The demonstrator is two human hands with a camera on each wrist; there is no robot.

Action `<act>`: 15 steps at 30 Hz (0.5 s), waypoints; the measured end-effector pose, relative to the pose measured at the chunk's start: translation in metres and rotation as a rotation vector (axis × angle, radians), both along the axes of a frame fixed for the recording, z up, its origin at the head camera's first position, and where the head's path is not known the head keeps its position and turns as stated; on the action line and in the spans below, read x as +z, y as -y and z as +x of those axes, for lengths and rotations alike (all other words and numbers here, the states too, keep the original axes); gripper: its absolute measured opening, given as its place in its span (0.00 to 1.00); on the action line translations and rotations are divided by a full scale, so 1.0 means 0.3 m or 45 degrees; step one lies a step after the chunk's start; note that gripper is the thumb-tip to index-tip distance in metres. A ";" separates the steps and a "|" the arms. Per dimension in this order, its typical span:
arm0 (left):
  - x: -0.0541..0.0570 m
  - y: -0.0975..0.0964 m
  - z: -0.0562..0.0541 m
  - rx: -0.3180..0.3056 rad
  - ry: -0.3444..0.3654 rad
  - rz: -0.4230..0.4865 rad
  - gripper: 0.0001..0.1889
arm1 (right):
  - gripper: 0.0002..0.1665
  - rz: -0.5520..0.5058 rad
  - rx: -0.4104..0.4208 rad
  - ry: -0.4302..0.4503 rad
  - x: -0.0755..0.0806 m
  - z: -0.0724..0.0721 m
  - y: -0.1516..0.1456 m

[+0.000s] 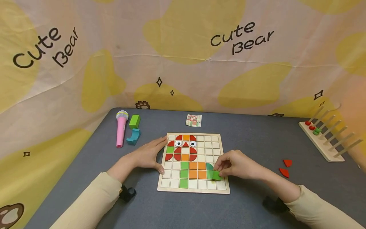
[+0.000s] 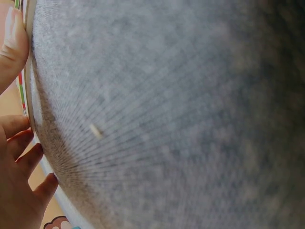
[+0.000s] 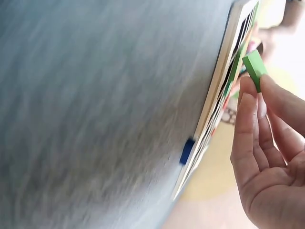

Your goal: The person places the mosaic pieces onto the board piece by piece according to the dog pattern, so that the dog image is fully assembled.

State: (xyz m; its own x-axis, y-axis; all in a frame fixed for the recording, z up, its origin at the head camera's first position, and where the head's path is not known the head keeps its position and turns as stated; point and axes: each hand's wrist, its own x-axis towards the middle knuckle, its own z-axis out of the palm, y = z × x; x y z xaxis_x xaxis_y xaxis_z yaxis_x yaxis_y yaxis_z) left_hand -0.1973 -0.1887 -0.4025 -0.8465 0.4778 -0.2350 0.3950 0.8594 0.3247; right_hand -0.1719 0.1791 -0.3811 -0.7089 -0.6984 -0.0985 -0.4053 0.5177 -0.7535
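Observation:
Between thumb and fingertips, my right hand (image 1: 238, 163) pinches a small green square tile (image 1: 216, 176) low over the right part of a wooden grid board (image 1: 207, 144). In the right wrist view the tile (image 3: 255, 67) stands up between the fingertips. Beside it on the board lie a dark green quarter-round piece (image 1: 209, 166) and a green tile partly overlapped by the held one. Orange tiles (image 1: 193, 174) and a green column (image 1: 184, 174) adjoin on the left. Red curved pieces and two eye tiles (image 1: 193, 144) form the upper-left pattern. My left hand (image 1: 145, 156) rests along the board's left edge, fingers spread.
A small pattern card (image 1: 193, 120) lies behind the board. At the back left are a pink toy microphone (image 1: 121, 130), a green block (image 1: 134, 121) and a teal curved block (image 1: 133, 137). Two red pieces (image 1: 287, 163) lie right, near a pegged wooden stand (image 1: 328, 149).

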 end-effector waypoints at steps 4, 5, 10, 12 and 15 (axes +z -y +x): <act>-0.001 0.000 0.000 0.001 0.000 0.003 0.65 | 0.08 0.012 -0.011 0.017 -0.003 0.020 0.029; -0.001 0.000 0.000 0.001 0.001 0.004 0.65 | 0.08 0.015 -0.011 0.017 -0.004 0.024 0.034; -0.001 -0.001 0.000 0.010 0.015 0.006 0.66 | 0.07 0.013 0.001 0.008 -0.010 0.037 0.050; -0.001 -0.001 0.000 0.016 0.022 0.004 0.66 | 0.07 0.008 0.010 0.005 -0.013 0.041 0.055; -0.001 -0.001 0.000 0.019 0.027 0.001 0.66 | 0.07 0.006 0.019 0.002 -0.017 0.045 0.060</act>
